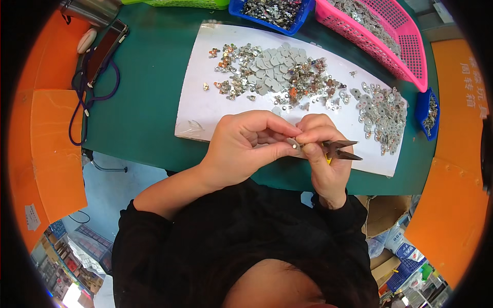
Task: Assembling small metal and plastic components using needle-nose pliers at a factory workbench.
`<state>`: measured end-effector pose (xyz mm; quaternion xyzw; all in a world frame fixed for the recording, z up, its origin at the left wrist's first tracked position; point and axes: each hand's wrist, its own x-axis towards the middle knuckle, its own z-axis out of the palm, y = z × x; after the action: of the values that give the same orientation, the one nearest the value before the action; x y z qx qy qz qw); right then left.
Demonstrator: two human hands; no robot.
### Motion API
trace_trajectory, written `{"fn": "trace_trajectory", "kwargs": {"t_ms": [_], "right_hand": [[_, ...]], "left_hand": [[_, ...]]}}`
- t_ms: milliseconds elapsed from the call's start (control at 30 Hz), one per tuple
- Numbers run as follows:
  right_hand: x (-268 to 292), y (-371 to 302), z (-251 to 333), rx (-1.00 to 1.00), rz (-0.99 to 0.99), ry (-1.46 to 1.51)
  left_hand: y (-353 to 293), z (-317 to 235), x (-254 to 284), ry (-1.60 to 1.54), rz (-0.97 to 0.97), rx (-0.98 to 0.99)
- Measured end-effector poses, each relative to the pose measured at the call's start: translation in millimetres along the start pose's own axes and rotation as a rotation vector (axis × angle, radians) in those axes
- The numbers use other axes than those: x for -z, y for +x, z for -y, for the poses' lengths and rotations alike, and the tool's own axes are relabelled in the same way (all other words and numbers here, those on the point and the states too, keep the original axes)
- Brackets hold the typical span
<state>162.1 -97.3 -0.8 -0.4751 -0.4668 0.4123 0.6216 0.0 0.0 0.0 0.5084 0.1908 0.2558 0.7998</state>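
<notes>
Above the near edge of the white board [195, 108], the person's hands come together. The left hand [241, 146] pinches a small metal piece [292, 143]; the right hand [329, 172] grips pliers [339, 150], its fingertips just beside the piece. Those pliers point toward the board's right side, away from the piece, tips parted. From where I stand, its long axis is too small to tell.

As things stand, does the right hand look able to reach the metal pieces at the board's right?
Likely yes: the metal pieces lie close by with nothing standing between, though the right hand holds pliers, which may hamper picking.
</notes>
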Motion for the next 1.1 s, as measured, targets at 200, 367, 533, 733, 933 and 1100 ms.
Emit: {"fn": "trace_trajectory", "kwargs": {"t_ms": [200,367,533,733,933,1100], "right_hand": [[2,0,4,0.045,-0.087,-0.191],[3,-1,4,0.087,-0.042,-0.26],[-1,5,5,0.134,-0.043,-0.281],[1,8,5,0.257,-0.026,-0.434],[3,9,3,0.267,-0.013,-0.396],[10,10,13,0.302,-0.004,-0.498]], "left_hand": [[0,2,-1,0.004,-0.032,-0.149],[-3,-1,-6,0.292,-0.156,-0.228],[3,-7,7,0.739,-0.03,-0.454],[1,-6,11,0.911,0.007,-0.654],[1,-9,15,0.944,0.092,-0.662],[0,-13,16,0.961,0.095,-0.658]]}}
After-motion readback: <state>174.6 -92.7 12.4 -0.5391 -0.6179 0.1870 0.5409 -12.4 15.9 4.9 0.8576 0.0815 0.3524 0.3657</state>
